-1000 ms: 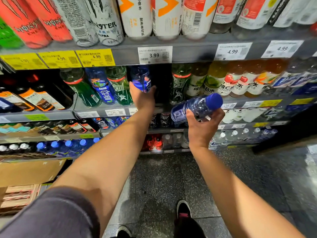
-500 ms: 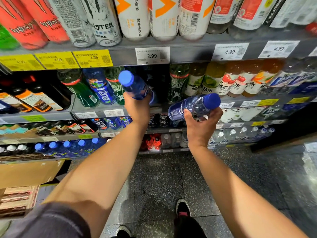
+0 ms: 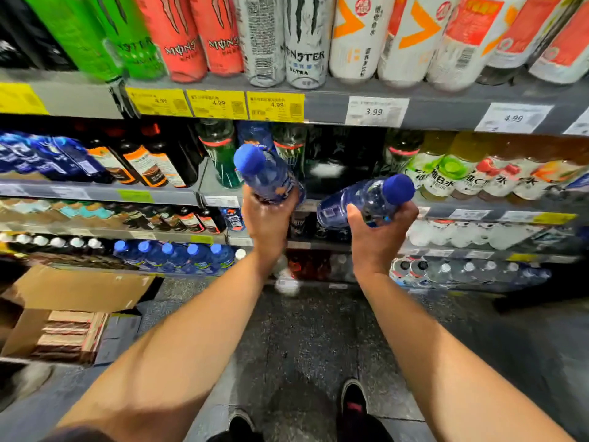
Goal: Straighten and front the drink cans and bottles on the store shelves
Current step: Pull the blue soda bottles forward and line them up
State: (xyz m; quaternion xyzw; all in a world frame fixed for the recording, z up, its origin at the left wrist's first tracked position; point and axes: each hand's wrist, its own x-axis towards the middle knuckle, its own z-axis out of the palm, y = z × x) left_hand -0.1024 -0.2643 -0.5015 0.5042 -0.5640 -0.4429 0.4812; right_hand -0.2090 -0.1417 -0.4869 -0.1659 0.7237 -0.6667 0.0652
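My left hand (image 3: 268, 218) grips a blue-capped bottle (image 3: 264, 173), tilted with its cap up and to the left, in front of the second shelf. My right hand (image 3: 377, 232) grips a second blue-capped bottle (image 3: 366, 199), lying nearly sideways with its cap to the right. Both bottles are off the shelf, held in front of a dark gap (image 3: 338, 161) between green bottles (image 3: 220, 151) on the second shelf.
Monster cans (image 3: 304, 39) and white bottles (image 3: 353, 36) line the top shelf above price tags (image 3: 376, 110). Juice bottles (image 3: 446, 173) stand to the right, dark bottles (image 3: 153, 161) to the left. Lower shelves hold more bottles. An open cardboard box (image 3: 63, 314) sits on the floor at left.
My left hand has drawn its blue bottle out of the shelf gap and back toward me. The right hand keeps its bottle. The view has shifted left.
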